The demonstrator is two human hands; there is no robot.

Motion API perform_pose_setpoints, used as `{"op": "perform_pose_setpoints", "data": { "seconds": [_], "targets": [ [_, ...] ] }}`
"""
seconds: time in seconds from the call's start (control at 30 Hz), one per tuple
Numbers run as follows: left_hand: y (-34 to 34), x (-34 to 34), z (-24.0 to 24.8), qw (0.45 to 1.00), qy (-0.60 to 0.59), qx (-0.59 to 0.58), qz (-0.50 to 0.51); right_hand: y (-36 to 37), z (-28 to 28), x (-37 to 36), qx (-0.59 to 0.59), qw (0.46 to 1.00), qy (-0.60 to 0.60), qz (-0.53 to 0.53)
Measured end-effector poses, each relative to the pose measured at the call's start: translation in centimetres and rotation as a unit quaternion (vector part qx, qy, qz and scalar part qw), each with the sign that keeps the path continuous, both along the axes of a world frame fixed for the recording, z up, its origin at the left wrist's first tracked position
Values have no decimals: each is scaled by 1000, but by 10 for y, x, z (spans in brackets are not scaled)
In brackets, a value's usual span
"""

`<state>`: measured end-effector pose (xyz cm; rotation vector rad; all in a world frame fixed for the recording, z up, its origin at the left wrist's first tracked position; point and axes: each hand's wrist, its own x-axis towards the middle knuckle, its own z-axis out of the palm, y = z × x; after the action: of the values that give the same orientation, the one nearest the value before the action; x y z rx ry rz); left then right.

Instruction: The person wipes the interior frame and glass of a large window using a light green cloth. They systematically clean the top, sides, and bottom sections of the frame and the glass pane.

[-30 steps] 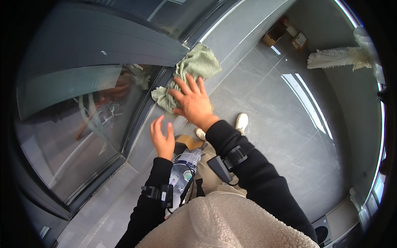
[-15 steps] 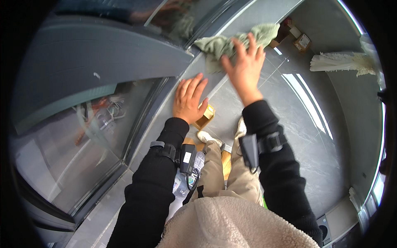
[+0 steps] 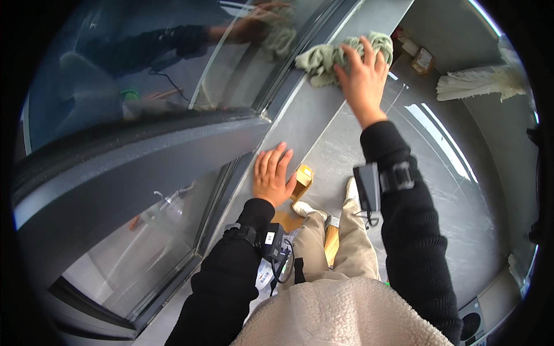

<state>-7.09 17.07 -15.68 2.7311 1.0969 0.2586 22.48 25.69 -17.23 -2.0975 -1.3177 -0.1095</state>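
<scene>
A pale green cloth (image 3: 322,62) lies bunched on the grey window sill (image 3: 307,114). Over its right part, my right hand (image 3: 365,82) presses down with bent, parted fingers gripping the fabric. Nearer to me, my left hand (image 3: 273,177) rests flat on the same sill, its fingers spread and holding nothing. Beside the sill, the window's dark frame (image 3: 156,155) runs off to the left, with glass (image 3: 150,63) above it that mirrors my arm and the cloth.
On the floor below stand an open yellow cardboard box (image 3: 302,183) and, near my feet, a wooden stool or board (image 3: 331,245). A small brown carton (image 3: 423,61) sits at the far right. White wrapped material (image 3: 479,85) hangs by the right wall.
My right hand and the cloth have slid farther along the sill, away from me. The view has shifted, so my left hand appears lower, still flat on the sill.
</scene>
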Motion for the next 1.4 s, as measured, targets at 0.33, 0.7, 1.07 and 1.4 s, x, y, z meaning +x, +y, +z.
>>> {"op": "perform_pose_setpoints", "data": {
  "seconds": [0.33, 0.7, 1.07, 1.4],
  "targets": [
    [-2, 0, -2, 1000, 6, 4, 10, -40, 11, -59, 15, 998, 49, 43],
    [0, 0, -2, 1000, 5, 4, -1, -55, 22, -48, -98, 987, 43, 119],
    [-1, 0, -4, 1000, 10, 12, 1, -30, 14, -39, -77, 994, 64, 33],
    [0, 1, -4, 1000, 11, 22, -9, -77, 34, -66, -158, 962, 85, 205]
  ]
}}
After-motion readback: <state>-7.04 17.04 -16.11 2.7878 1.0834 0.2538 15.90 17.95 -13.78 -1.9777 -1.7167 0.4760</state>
